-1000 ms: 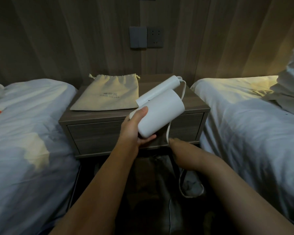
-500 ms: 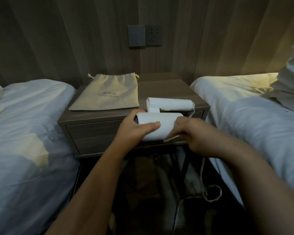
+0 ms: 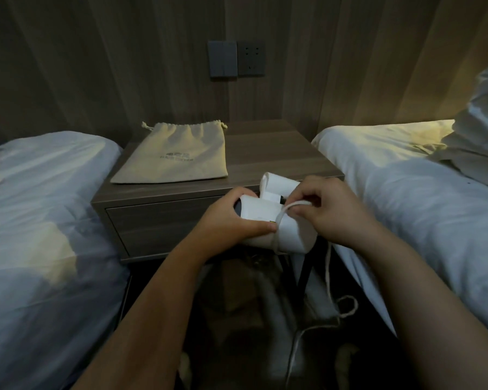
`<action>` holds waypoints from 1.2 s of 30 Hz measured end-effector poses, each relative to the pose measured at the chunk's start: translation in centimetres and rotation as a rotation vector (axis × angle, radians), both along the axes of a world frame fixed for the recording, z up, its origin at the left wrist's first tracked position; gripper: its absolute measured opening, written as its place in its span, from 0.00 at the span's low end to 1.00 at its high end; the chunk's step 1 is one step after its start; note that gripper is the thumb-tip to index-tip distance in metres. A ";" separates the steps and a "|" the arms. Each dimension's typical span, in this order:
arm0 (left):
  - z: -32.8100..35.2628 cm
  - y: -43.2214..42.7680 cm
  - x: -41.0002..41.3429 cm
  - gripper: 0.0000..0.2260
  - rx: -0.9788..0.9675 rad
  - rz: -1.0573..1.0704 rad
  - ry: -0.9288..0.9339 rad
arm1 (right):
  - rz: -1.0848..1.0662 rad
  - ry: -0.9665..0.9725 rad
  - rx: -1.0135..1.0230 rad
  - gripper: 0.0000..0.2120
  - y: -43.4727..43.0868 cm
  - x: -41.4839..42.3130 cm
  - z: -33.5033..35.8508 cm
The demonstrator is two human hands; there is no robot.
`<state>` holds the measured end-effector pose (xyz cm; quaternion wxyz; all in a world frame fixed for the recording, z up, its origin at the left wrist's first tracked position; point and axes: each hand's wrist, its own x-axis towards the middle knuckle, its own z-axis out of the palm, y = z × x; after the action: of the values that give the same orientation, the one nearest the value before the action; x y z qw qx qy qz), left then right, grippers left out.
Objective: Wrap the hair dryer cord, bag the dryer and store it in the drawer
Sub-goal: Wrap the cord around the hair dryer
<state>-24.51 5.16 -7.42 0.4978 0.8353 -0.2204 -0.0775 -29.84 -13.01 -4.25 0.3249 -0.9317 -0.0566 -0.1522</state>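
Beds: I see a left bed [image 3: 40, 220] and a right bed [image 3: 406, 206], both in white linen, flanking the work spot.
Nightstand: the wooden nightstand [image 3: 265, 153] stands between the beds, against the panelled wall.
Drawer: the drawer [image 3: 164, 223] in the nightstand's front is closed.
Bag: the beige drawstring bag [image 3: 175, 156] lies flat on the left half of the nightstand top, with its mouth toward the wall.
Left hand: my view has the left hand [image 3: 231, 220] wrapped round the barrel's left end, thumb pressed on top.
Right hand: the right hand [image 3: 330, 209] pinches the cord just over the barrel; the two hands are close together.
Hair dryer: the white hair dryer [image 3: 265, 218] is held in the air just in front of the drawer, its handle folded alongside the barrel.
Cord: the white cord [image 3: 328, 266] loops once round the barrel, then hangs to the floor in a loose curl; where it ends is too dark for me to tell.
Wall plates: a switch [image 3: 222, 62] and a socket [image 3: 250, 62] sit side by side above the nightstand.
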 end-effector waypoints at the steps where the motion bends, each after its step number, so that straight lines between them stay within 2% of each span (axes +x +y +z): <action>1: 0.0 -0.1 -0.1 0.20 0.005 -0.009 0.002 | 0.059 0.020 -0.016 0.06 -0.1 0.0 0.1; 4: 0.0 -0.3 -0.3 0.20 -0.005 -0.032 0.024 | 0.122 0.081 -0.006 0.07 -0.2 -0.2 0.2; 9: -0.3 -0.4 -0.6 0.21 -0.004 -0.037 0.005 | -0.005 0.022 0.021 0.09 0.5 -0.3 0.2; 14: 0.1 0.3 -0.4 0.23 0.092 -0.083 -0.016 | -0.022 0.116 -0.112 0.12 -0.4 -0.6 0.8; 16: 0.1 0.5 -0.2 0.23 0.129 -0.088 -0.023 | 0.039 0.191 -0.144 0.13 -1.0 -0.7 0.9; 20: -0.1 0.7 -0.1 0.23 0.174 -0.148 -0.017 | 0.144 0.481 -0.242 0.06 -2.8 -0.8 0.7; 22: -0.2 0.8 -0.1 0.23 0.196 -0.184 -0.025 | 0.135 0.599 -0.202 0.09 -3.9 -1.0 0.8; 25: -0.4 1.1 0.3 0.23 0.207 -0.204 -0.002 | 0.109 0.526 -0.124 0.11 -5.5 -0.8 0.6; 27: -0.5 1.4 0.5 0.22 0.196 -0.219 0.026 | 0.150 0.446 0.095 0.04 -6.2 -0.7 0.3; 30: -0.6 1.7 0.8 0.20 0.176 -0.270 0.041 | 0.159 0.340 0.367 0.09 -6.8 -0.1 -0.9; 33: -0.4 1.7 0.6 0.21 0.127 -0.346 0.068 | 0.016 0.246 0.374 0.04 -6.8 0.9 -2.1; 36: -0.2 1.7 0.3 0.22 0.033 -0.392 0.098 | -0.042 0.264 0.402 0.08 -7.0 1.1 -2.9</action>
<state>-24.24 6.82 -7.61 0.4693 0.7798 -0.3529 -0.2172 -28.69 -20.04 -7.15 0.5052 -0.8611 0.0373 -0.0440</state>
